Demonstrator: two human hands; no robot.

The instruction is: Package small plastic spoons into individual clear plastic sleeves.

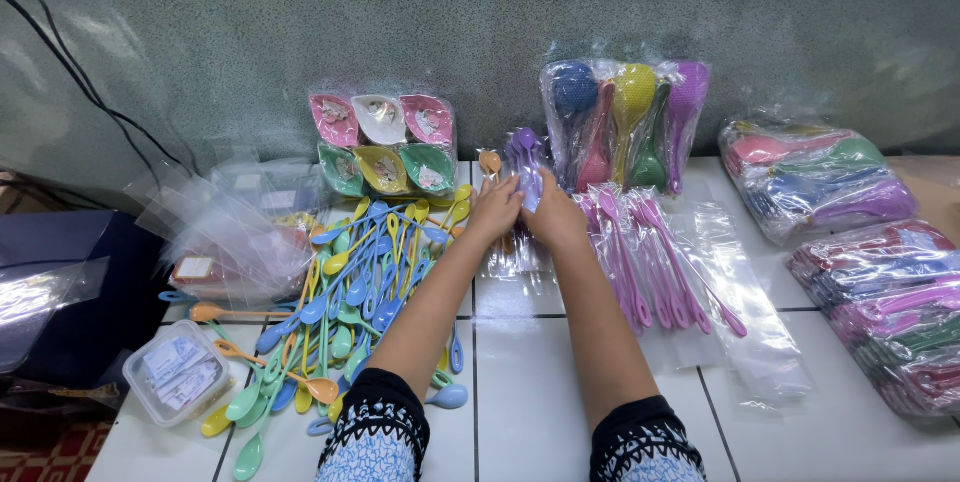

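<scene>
Purple spoons point(524, 154) stand in a clear bag point(515, 242) at the far middle of the white tiled table point(530, 392); right hand point(553, 210) fingers clamp them, left hand point(495, 207) fingers pinch the bag, with loose coloured spoons point(350, 292) heaped left and pink spoons point(640, 257) right.

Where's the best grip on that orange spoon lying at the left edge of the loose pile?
Probably the handle. The orange spoon lies flat on the white tiled table, with its bowl at the left end and its handle running right toward the loose spoon pile. Its left half lies clear of the pile, so come from above and pinch the thin handle across its width, just behind the bowl.
</scene>
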